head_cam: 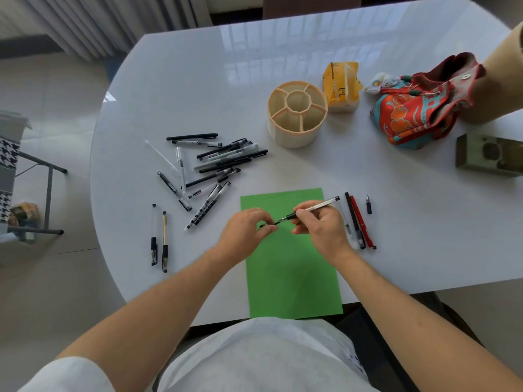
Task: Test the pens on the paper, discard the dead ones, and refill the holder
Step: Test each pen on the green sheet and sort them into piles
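R hand [319,222] grips pen [314,208] over green paper [291,278] at near tabletop [169,80] edge; L hand [249,226] pinches cap [267,224] by tip. Pull cap straight off, scribble w/ light pressure. Holder [297,113] unfilled mid-tabletop. White glossy top, tiled floor, curtains behind.

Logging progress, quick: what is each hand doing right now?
Left hand: pinching a small black cap.
Right hand: gripping a pen.
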`<state>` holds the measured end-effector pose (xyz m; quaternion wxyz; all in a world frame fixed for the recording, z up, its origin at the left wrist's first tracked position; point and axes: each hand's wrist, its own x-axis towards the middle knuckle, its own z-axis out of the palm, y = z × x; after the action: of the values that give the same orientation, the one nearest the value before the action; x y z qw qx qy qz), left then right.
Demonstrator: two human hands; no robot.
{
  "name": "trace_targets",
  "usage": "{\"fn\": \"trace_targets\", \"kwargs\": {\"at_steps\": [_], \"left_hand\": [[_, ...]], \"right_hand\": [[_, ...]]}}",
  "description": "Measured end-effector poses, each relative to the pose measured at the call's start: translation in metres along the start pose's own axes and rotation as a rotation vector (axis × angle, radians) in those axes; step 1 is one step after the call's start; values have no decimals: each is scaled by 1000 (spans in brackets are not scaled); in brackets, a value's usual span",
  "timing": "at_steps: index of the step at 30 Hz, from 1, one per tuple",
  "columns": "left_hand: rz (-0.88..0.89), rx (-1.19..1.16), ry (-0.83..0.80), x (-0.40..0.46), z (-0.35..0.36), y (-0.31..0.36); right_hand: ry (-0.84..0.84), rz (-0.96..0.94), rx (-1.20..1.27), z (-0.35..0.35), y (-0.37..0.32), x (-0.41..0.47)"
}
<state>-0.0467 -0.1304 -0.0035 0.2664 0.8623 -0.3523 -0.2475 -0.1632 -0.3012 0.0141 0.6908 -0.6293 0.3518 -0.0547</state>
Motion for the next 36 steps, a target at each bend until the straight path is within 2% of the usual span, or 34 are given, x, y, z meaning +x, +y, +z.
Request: {"fn": "trace_targets", "kwargs": {"at_steps": [6, 12, 15, 20, 22, 24, 30, 36], "left_hand": [[19, 13, 16, -5, -5, 8], [-12, 65, 57, -29, -19, 0], [-108, 53, 98, -46, -28, -14], [-402, -16, 228, -72, -50, -59], [-554, -64, 305, -88, -62, -84], [-661, -61, 344, -107, -71, -109], [-864, -131, 407, -145, -83, -156], [-876, -139, 382, -149, -77, -174]], "right_hand": [[-74, 44, -2, 18, 0, -9], [-36, 68, -31, 51, 8, -13], [-93, 83, -86, 76, 12, -10], [-333, 53, -305, 119, 2, 12], [-296, -73, -441, 134, -4, 27], [-259, -316, -699, 146, -7, 45], [-387, -697, -1395, 169, -9, 76], [-498, -837, -1619, 174, -13, 79]]}}
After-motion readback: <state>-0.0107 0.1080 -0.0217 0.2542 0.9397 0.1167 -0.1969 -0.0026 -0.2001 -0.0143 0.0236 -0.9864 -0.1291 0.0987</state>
